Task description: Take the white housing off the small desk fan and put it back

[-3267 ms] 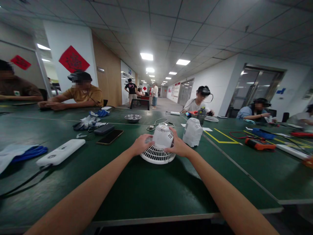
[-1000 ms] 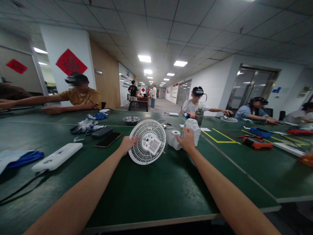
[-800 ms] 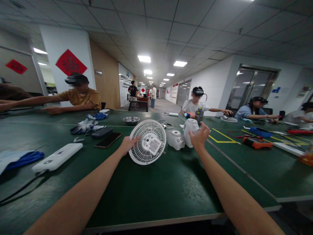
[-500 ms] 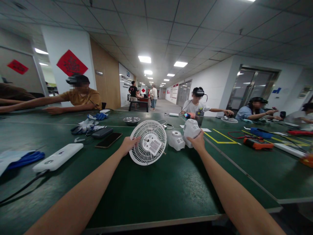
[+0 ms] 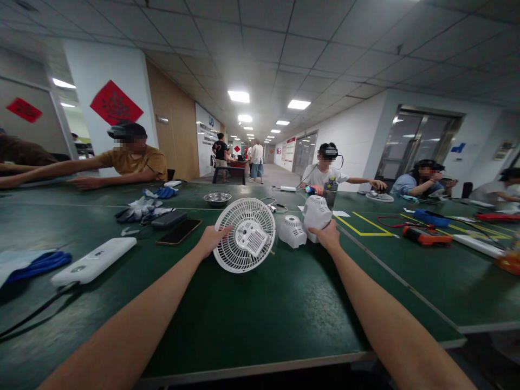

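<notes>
Grille of round white slotted plastic (image 5: pixel 251 238) stood tilted over green tabletop (image 5: pixel 260 325), rim pinched in left hand (image 5: pixel 212 240), likely for balance, while right hand (image 5: pixel 328 236) gripped taller white vented plastic housing (image 5: pixel 316 212), apparently to steady it.

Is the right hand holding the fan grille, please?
No, the left hand grips the fan grille; the right hand grasps the taller white housing.
</notes>
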A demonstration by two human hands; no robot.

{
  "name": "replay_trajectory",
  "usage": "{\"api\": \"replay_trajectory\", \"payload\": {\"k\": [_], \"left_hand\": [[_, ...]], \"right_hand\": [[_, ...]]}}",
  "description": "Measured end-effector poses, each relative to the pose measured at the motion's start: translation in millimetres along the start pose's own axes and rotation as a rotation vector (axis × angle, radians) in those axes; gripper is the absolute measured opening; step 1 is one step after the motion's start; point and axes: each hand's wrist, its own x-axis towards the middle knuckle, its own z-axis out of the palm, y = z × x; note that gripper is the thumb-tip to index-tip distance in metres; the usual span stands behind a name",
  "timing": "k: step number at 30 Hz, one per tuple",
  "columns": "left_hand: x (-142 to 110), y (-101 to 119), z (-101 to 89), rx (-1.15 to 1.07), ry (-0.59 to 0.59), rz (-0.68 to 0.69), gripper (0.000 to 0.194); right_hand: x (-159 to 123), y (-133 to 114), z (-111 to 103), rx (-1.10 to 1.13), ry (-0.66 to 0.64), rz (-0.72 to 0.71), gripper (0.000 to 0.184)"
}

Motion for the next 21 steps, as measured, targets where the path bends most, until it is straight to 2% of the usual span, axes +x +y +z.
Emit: {"api": "replay_trajectory", "payload": {"k": [9, 21], "left_hand": [[0, 0, -1.7, -0.004, -0.039, -0.004, 0.042], [9, -11, -1.9, 0.028, -0.009, 0.01, 0.049]], "right_hand": [[2, 3, 2, -0.019, 0.022, -0.038, 0.079], [3, 10, 9, -0.06, -0.066, -0.037, 0.093]]}}
